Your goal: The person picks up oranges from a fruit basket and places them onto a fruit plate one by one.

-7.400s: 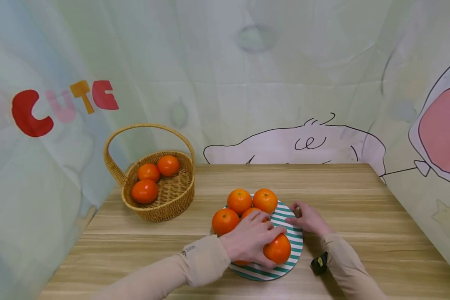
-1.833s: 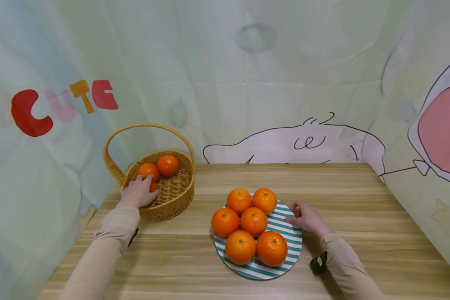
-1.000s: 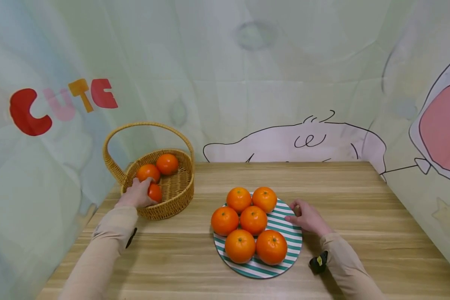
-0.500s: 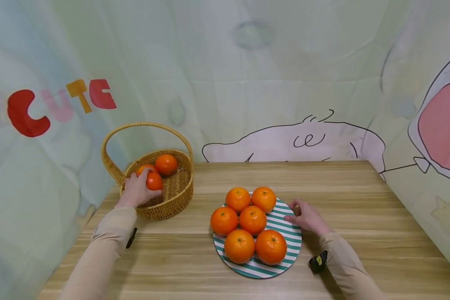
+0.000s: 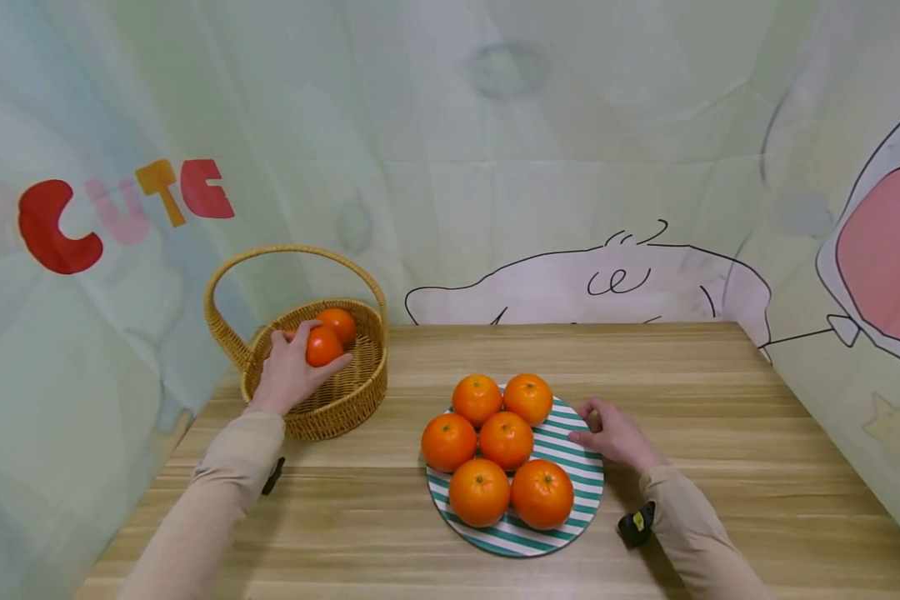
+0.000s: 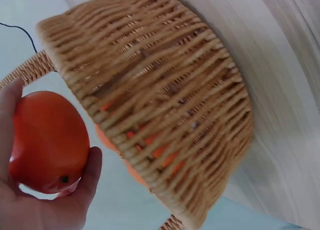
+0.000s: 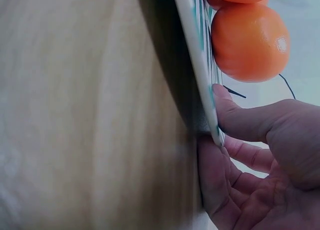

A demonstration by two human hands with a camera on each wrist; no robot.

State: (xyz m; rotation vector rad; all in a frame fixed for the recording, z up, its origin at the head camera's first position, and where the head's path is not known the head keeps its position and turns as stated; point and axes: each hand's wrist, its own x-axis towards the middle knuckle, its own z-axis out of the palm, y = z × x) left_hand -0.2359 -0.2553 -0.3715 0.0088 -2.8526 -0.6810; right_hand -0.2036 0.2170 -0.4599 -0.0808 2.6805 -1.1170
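**Left hand [image 5: 288, 379] holds red-orange fruit [image 5: 324, 347] at wicker basket [image 5: 348, 410]; right hand [image 5: 615, 432] on striped plate [image 5: 573, 471]**

Nearest: striped plate, green and white, on wood-grain desk [image 5: 360, 533]. Six oranges [image 5: 506, 440] on it, three rows of two. Right hand at the plate's right edge, pinching the rim, thumb above and fingers below (right wrist view). Black device [image 5: 637, 525] at right wrist.

Farther, to the left: left hand curled about the red-orange fruit, thumb and fingers on opposite sides, held over the wicker basket's mouth. Two other fruits [image 5: 337, 323] inside the basket, one mostly hidden by the hand. Tall arched handle [image 5: 300, 249] upright.

Farthest: pale backdrop [image 5: 435, 100], "CUTE" lettering at left, balloon drawing at right.
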